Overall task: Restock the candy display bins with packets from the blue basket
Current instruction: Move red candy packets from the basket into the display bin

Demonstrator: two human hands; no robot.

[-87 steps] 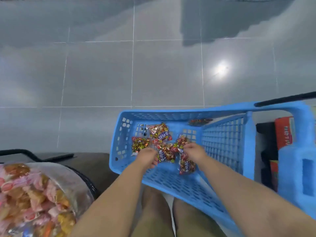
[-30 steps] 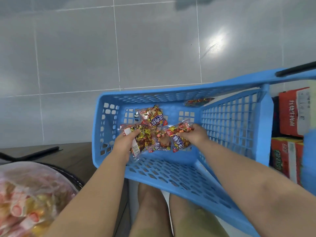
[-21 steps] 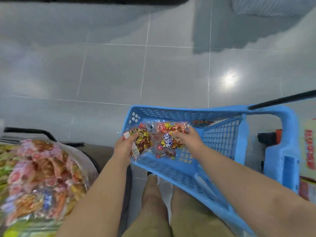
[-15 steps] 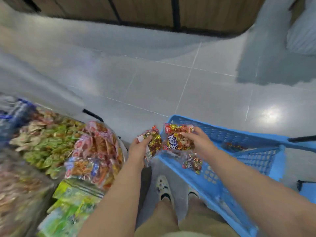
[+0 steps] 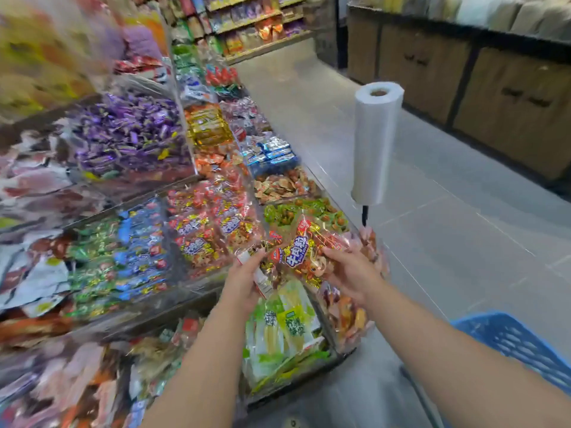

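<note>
Left grip (image 5: 244, 281), right grip (image 5: 352, 273) pinch packets (image 5: 301, 250) between.

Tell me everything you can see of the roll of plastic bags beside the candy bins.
The roll of plastic bags is a tall cylinder of thin, translucent white film wound round a brown core that shows at its top. It stands roughly upright on a thin black post at the aisle edge of the candy bins. Only the post touches it; the left hand and right hand, gripping candy packets, are lower and apart.
</note>
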